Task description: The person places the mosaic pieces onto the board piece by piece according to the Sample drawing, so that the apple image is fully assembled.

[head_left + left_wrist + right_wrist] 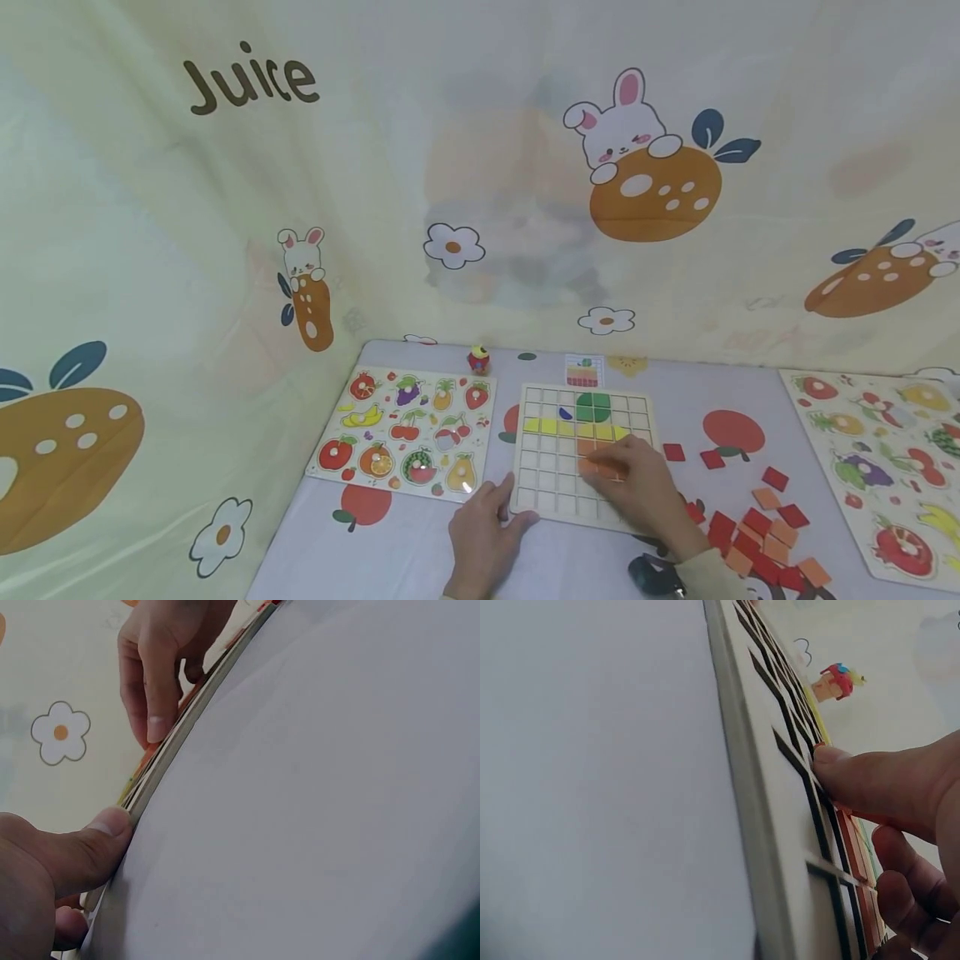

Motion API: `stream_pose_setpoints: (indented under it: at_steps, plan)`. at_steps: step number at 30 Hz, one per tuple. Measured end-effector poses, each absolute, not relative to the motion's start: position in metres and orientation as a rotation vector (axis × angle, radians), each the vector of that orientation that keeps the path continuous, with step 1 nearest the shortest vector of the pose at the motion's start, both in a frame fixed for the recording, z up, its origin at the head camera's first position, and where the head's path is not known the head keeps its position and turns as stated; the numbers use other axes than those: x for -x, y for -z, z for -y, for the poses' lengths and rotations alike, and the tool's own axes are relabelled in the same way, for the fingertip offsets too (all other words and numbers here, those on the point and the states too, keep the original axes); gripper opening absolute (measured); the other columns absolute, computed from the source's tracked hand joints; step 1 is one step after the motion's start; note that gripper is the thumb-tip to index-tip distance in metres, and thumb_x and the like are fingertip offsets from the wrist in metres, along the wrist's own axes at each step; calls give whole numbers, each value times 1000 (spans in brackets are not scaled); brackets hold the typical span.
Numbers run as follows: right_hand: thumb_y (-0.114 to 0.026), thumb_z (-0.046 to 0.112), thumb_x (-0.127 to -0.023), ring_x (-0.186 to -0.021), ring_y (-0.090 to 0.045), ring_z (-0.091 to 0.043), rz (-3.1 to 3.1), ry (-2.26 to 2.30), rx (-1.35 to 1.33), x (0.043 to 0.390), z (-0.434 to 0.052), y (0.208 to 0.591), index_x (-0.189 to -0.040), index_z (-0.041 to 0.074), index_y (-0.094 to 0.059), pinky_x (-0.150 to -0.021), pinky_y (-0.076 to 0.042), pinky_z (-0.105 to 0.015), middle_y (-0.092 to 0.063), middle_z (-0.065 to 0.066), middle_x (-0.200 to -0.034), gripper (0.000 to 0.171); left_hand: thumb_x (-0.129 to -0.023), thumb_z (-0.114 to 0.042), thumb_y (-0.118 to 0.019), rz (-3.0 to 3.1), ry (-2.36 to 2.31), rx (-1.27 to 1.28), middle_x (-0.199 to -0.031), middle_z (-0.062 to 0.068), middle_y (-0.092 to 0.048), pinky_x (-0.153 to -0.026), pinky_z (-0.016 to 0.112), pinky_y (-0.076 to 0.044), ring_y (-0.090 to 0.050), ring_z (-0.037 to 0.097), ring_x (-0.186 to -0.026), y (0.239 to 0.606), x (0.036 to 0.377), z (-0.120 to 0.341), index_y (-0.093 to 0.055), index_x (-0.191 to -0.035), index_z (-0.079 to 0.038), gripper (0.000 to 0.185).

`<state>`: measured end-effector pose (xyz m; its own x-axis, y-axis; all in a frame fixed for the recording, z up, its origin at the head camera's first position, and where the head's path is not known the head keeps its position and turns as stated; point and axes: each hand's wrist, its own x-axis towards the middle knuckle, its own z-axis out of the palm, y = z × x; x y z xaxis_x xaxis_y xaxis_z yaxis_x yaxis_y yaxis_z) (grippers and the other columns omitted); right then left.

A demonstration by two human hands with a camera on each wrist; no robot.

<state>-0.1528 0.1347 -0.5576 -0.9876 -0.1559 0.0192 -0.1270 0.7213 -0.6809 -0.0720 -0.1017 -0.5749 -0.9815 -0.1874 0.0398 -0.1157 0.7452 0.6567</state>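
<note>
A wooden grid board point(581, 454) lies flat on the table point(420, 550), its slightly longer axis running away from the person, between two fruit puzzle boards point(408, 433). Green, yellow and some orange squares fill its upper rows, so roughly a third appears done; the lower cells remain empty, and loose red and orange tiles point(757, 525) lie right of the board. The left hand point(483, 533) steadies the board's near left corner, thumb pressed to its edge, while the right hand point(637, 483) rests on the board, fingertips pressing an orange tile point(600, 462) into the orange rows.

Your wooden grid board point(583, 454) lies flat on the table, with green tiles point(592, 407) up top, a yellow row point(573, 428) below, and orange tiles point(597, 459) under your fingertips.
</note>
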Motion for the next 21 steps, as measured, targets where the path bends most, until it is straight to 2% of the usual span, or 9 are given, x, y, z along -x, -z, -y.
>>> stream_pose_setpoints:
  at_steps: [6, 14, 21]
  plan:
    - [-90, 33, -86, -91, -55, -17, -2896, 1118, 214, 152, -131, 556, -115, 22, -83, -78, -51, -31, -65, 3, -100, 32, -79, -48, -90, 2841, 1047, -244, -73, -17, -44, -62, 20, -29, -33, -1, -62, 575, 72, 101, -71, -140, -21, 68]
    - [-90, 30, -86, -93, -55, -18, -2884, 1146, 174, 153, -130, 557, -118, 19, -82, -76, -48, -30, -68, -1, -105, 35, -80, -47, -90, 2856, 1055, -272, -73, -16, -44, -62, 20, -28, -34, -1, -62, 573, 74, 100, -70, -141, -22, 69]
    - [-90, 34, -86, -91, -54, -18, -2901, 1143, 178, 154, -131, 559, -115, 20, -83, -73, -47, -30, -66, 1, -101, 33, -79, -46, -90, 2861, 1051, -282, -74, -16, -43, -62, 20, -29, -34, 0, -63, 573, 73, 100, -70, -141, -22, 69]
